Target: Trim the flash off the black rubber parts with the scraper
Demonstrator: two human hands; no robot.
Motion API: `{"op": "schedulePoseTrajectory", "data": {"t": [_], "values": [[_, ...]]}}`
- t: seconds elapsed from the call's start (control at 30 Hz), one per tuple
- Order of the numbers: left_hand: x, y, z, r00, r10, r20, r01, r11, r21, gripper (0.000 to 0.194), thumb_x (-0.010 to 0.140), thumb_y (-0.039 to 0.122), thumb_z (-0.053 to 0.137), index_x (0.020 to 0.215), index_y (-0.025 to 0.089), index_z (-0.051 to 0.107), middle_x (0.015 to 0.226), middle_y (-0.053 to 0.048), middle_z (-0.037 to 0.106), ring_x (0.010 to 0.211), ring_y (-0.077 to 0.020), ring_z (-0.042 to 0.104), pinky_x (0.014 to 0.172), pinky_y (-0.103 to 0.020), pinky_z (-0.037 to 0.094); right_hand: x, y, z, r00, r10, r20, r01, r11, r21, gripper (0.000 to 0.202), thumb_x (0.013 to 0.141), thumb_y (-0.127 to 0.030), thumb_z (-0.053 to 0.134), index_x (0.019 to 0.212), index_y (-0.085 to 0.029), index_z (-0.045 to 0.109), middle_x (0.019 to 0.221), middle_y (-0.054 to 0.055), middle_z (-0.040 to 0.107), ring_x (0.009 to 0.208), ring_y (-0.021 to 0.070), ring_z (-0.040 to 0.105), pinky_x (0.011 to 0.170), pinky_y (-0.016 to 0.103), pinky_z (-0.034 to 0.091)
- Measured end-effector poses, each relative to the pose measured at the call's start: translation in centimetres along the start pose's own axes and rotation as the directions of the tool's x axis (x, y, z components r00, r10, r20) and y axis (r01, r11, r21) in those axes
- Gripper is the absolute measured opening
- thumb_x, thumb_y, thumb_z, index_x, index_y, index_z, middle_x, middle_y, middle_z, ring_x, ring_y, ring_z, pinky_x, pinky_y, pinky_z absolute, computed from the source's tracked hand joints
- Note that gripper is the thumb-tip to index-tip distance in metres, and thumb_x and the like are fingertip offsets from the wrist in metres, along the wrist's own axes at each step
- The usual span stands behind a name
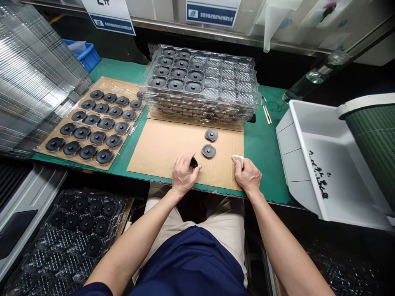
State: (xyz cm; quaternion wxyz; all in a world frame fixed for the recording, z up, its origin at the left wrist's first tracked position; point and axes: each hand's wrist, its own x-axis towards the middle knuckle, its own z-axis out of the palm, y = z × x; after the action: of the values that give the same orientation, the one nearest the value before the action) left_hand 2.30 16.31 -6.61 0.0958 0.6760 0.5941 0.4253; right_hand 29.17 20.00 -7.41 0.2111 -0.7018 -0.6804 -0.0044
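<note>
The left hand [184,174] has its fingers clamped on a black part [194,163]. The right hand [248,176] pinches a cream pad [237,158] above the cardboard [166,142].

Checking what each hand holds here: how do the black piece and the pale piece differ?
Colour: the black piece is dark and shiny; the pale piece is cream.
Position: the black piece is in the left hand, over the front part of the cardboard sheet; the pale piece is in the right hand, by the sheet's right edge.
Shared: both are partly hidden by the hands.
</note>
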Motion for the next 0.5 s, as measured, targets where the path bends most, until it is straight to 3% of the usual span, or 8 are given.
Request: {"op": "schedulePoseTrajectory", "data": {"t": [0.3, 0.5], "values": [[-0.05, -0.01, -0.02, 0.998, -0.051, 0.023, 0.052, 0.997, -0.064, 0.046, 0.093, 0.033, 0.068, 0.137, 0.022, 0.057, 0.131, -0.013, 0.068, 0.123, -0.03, 0.062, 0.107, -0.048, 0.048, -0.03, -0.02, -0.03, 1.0, 0.003, 0.009, -0.003, 1.0, -0.003, 0.03, 0.101, -0.041, 0.047, 0.08, -0.02, 0.049, 0.079, 0.002, 0.055, 0.066, 0.0141, 0.04, 0.06, 0.028, 0.017], [0.09, 0.11, -0.03, 0.981, -0.181, 0.064, 0.191, 0.956, -0.224, 0.045, 0.089, 0.034, 0.072, 0.132, 0.023, 0.063, 0.133, -0.013, 0.068, 0.127, -0.0324, 0.059, 0.113, -0.052, 0.043, 0.05, 0.02, 0.03, 1.0, 0.007, 0.017, -0.007, 1.0, 0.003, 0.03, 0.102, -0.04, 0.048, 0.08, -0.019, 0.049, 0.079, 0.003, 0.055, 0.066, 0.0141, 0.04, 0.061, 0.029, 0.017]]}}
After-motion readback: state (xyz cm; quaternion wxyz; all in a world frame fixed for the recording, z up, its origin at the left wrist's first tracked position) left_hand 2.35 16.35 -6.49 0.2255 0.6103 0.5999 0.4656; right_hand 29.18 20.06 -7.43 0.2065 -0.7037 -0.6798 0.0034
